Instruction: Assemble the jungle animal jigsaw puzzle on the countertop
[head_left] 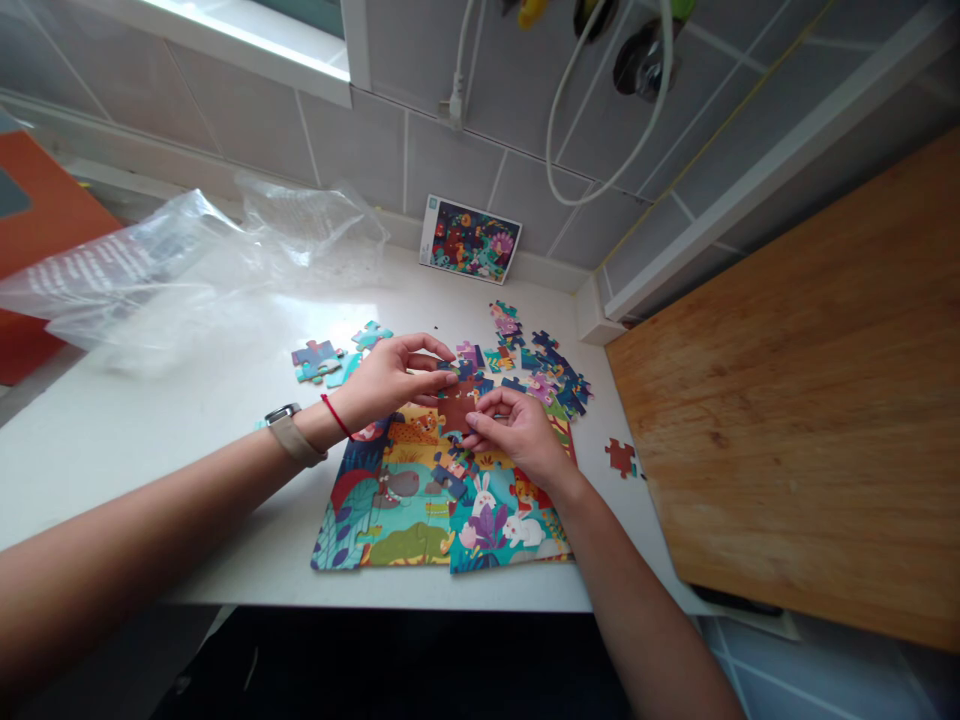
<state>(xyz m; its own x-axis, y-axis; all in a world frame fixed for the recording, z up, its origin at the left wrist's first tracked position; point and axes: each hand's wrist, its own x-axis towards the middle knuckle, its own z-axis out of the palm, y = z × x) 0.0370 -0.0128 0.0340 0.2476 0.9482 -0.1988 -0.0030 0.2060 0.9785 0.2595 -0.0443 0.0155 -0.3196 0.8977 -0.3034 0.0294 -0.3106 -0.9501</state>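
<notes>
A partly assembled jigsaw puzzle (pixel 409 545) with colourful animals lies on the white counter. Over its upper part, both hands meet at a brown puzzle piece (pixel 456 408). My left hand (pixel 397 380) has its thumb and fingers curled at the piece's upper left edge. On the lower right side, my right hand (pixel 517 430) pinches the piece between thumb and fingers. A section with white rabbits (pixel 517 527) sits slightly askew over the puzzle's lower right. Small dark blue pieces (pixel 448 475) rest on the puzzle just below the hands.
Loose pieces lie behind the puzzle, a blue group (pixel 315 360) at left and a dark pile (pixel 559 370) at right. One brown piece (pixel 621 457) lies near a wooden board (pixel 810 400). A picture card (pixel 471 238) leans on the wall; a plastic bag (pixel 187 260) occupies the left.
</notes>
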